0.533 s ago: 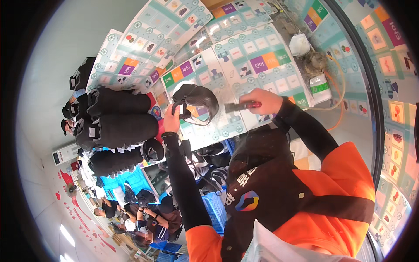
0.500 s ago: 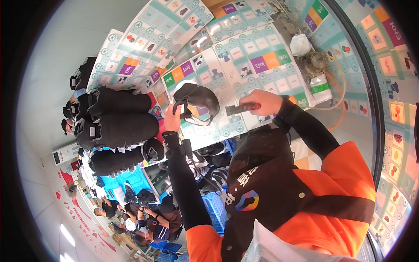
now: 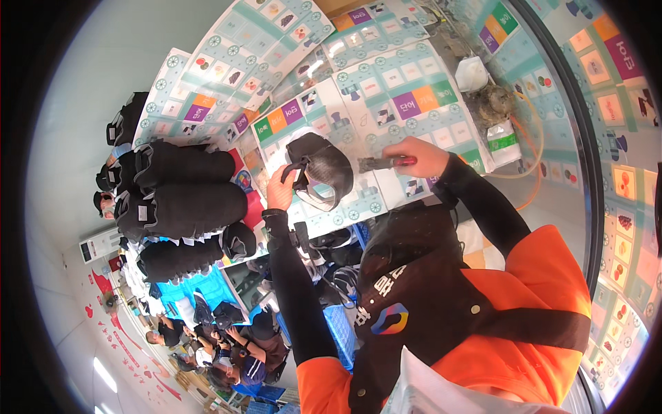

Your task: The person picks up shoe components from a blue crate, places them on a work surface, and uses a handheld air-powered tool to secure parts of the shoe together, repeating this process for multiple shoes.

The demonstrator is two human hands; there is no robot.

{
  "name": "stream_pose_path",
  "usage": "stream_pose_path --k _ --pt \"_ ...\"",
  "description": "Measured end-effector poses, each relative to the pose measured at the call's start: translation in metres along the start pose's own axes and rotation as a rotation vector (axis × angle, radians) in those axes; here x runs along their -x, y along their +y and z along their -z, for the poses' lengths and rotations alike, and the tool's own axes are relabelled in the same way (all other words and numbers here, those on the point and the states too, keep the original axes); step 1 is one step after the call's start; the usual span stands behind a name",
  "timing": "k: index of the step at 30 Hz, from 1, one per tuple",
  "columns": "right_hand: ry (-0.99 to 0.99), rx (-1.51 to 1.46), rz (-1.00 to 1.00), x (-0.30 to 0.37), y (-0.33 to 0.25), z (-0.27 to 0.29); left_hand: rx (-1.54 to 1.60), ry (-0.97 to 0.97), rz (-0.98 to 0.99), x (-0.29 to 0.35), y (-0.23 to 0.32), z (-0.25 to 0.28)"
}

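Note:
A black shoe upper with a pale lower edge is raised over the paper-covered bench. My left hand pinches it by its near left end, fingers closed on the fabric. To its right, my right hand grips a flat brush by a red handle. The brush's dark bristle end points left toward the upper, with a gap between them.
Stacked black shoe uppers crowd the bench's left side. Back right are a white container, a crusted pot, a white-and-green packet and an orange cord. A blue crate stands below; co-workers sit lower left.
The upper has turned in my left hand and shifted slightly right, showing more of its dark outer side. My right hand has moved a little up, with the brush still held.

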State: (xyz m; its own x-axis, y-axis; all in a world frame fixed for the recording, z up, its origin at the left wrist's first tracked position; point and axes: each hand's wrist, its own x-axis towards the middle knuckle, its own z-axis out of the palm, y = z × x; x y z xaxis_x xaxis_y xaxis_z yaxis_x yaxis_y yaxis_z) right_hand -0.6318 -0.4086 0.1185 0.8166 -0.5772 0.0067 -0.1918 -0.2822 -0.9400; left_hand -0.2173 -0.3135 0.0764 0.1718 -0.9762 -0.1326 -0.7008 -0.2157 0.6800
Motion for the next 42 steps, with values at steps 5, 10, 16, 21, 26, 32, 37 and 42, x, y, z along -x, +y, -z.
stream_pose_path --k 5,10,16,21,26,32,37,42 --pt "0.136 0.072 -0.06 0.009 0.007 0.003 0.15 -0.007 0.039 0.003 0.0 0.0" --pt "-0.055 0.032 -0.109 0.018 0.013 0.005 0.2 0.034 0.184 0.01 -0.003 0.0" --pt "0.147 0.007 -0.054 0.013 0.025 0.004 0.343 0.158 0.296 0.018 -0.014 0.0" --pt "-0.061 0.048 -0.055 0.007 0.02 -0.004 0.556 0.173 0.455 0.026 -0.023 0.0" --pt "-0.2 -0.032 -0.038 -0.005 0.025 -0.038 0.715 0.227 0.651 0.045 -0.017 -0.003" --pt "0.0 0.027 -0.258 -0.016 0.085 -0.096 0.84 0.381 0.733 0.162 -0.106 -0.005" --pt "0.258 0.395 -0.264 -0.002 0.189 -0.075 1.391 0.652 0.78 0.245 -0.096 -0.029" --pt "0.114 0.823 -0.382 -0.027 0.214 -0.073 1.243 0.73 0.801 0.383 -0.211 -0.075"
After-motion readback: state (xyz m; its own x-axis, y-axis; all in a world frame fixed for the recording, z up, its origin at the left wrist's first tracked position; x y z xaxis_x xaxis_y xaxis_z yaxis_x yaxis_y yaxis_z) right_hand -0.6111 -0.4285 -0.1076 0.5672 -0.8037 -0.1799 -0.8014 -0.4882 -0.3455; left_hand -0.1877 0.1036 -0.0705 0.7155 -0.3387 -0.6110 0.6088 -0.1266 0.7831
